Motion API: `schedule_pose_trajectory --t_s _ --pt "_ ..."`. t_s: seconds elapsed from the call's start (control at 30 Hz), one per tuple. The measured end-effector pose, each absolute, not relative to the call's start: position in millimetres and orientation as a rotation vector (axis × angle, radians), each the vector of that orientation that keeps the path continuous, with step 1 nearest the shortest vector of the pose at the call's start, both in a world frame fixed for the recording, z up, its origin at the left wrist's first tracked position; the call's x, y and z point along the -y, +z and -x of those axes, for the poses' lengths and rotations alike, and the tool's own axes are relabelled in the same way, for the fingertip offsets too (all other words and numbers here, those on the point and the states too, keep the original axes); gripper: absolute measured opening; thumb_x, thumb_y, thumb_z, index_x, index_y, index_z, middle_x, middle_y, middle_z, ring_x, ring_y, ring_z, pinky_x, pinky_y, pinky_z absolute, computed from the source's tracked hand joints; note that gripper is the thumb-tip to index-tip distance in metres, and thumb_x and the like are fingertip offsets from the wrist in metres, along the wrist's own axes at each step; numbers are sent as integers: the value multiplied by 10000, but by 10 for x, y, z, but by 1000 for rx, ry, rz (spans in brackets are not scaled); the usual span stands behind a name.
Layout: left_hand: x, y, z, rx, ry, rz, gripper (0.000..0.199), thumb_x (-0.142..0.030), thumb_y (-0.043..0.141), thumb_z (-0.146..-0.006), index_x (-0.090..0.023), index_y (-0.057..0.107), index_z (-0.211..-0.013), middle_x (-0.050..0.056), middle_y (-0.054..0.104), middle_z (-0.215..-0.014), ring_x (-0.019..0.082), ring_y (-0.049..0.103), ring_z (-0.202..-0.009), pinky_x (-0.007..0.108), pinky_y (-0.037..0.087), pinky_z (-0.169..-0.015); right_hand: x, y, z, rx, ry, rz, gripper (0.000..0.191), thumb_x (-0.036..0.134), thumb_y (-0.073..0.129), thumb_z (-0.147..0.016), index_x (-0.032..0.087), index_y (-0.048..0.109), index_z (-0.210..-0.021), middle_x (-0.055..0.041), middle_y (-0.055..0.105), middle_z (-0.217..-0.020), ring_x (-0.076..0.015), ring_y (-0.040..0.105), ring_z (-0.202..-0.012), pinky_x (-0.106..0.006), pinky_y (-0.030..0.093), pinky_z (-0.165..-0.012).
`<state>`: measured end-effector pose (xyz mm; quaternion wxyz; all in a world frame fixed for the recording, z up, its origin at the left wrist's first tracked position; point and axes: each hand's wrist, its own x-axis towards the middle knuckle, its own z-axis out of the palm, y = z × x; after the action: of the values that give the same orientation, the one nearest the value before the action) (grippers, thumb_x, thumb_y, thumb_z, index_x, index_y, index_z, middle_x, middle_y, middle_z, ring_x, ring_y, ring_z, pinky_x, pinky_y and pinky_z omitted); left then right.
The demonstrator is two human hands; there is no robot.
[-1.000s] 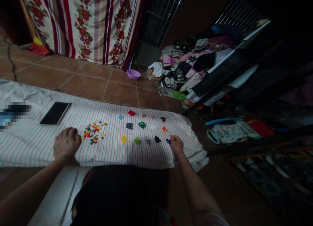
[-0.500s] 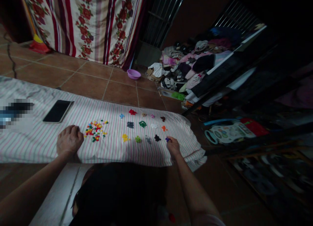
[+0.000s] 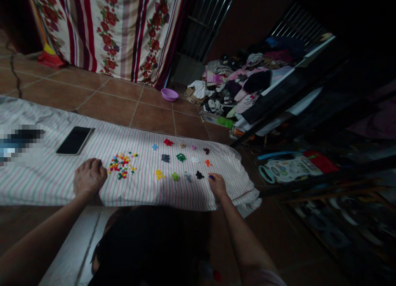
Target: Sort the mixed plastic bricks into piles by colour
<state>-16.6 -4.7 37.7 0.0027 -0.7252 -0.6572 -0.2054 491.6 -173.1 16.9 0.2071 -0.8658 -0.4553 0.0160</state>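
My left hand (image 3: pixel 89 176) rests back up on the striped cloth (image 3: pixel 102 137), its fingers curled under. Just right of it lies a loose pile of mixed coloured small pieces (image 3: pixel 121 164). At the right end, my right hand (image 3: pixel 218 184) is closed, thumb and forefinger at a dark purple piece (image 3: pixel 211 177). Black pieces (image 3: pixel 199 175) lie close to its left. Other small heaps, sorted by colour, stand in rows: yellow (image 3: pixel 159 174), lime (image 3: pixel 175 176), grey (image 3: pixel 188 176), dark green (image 3: pixel 181 157), orange (image 3: pixel 208 163) and red (image 3: pixel 168 142) among them.
A phone (image 3: pixel 75 140) lies on the cloth beyond my left hand, with a blurred-out patch farther left. Past the cloth are the tiled floor (image 3: pixel 117 102), a purple basin (image 3: pixel 169 94) and a heap of clothes (image 3: pixel 235 79). A dark rack (image 3: pixel 334 166) stands right.
My right hand has shifted slightly left, and less of the purple shows at its fingertips. The left hand stays beside the mixed pile.
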Motion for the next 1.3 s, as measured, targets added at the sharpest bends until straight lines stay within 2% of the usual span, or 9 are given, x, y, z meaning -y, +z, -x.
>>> schedule_pose_trajectory --t_s 0.17,0.57,0.93,1.13,1.3 --pt "1 272 189 2034 -679 2245 349 -272 404 -859 -125 612 -1097 153 613 -1184 294 558 -1052 430 427 -879 1748 120 -4967 1208 26 2361 286 258 538 -685 202 737 -883 -77 707 -934 -227 629 -940 -364 483 -937" --pt "-52 147 221 1963 -759 2208 298 -260 429 -851 -154 611 -1063 120 628 -1148 274 558 -1044 398 401 -879 1731 146 -5050 1216 101 2178 359 447 524 -633 201 722 -804 -101 724 -933 -256 664 -895 -411 508 -910" --pt "-65 130 230 1957 -774 2229 320 -262 435 -847 -143 613 -1085 139 621 -1157 284 548 -1053 421 406 -889 1678 305 -4960 1188 -40 2108 396 482 450 -730 195 709 -815 -116 729 -902 -263 660 -867 -417 504 -871" --pt "-82 81 237 1932 -785 2210 304 -254 428 -853 -150 610 -1073 129 624 -1151 278 551 -1042 408 406 -896 1251 408 -4450 1280 -16 1951 431 500 460 -775 176 711 -906 -124 708 -950 -254 645 -903 -412 514 -839" --pt "-87 67 246 1951 -792 2225 305 -222 451 -826 -153 606 -1079 137 614 -1172 283 547 -1068 415 407 -920 839 380 -3631 1496 143 1773 324 402 489 -818 197 715 -926 -88 693 -915 -214 641 -861 -348 535 -766"
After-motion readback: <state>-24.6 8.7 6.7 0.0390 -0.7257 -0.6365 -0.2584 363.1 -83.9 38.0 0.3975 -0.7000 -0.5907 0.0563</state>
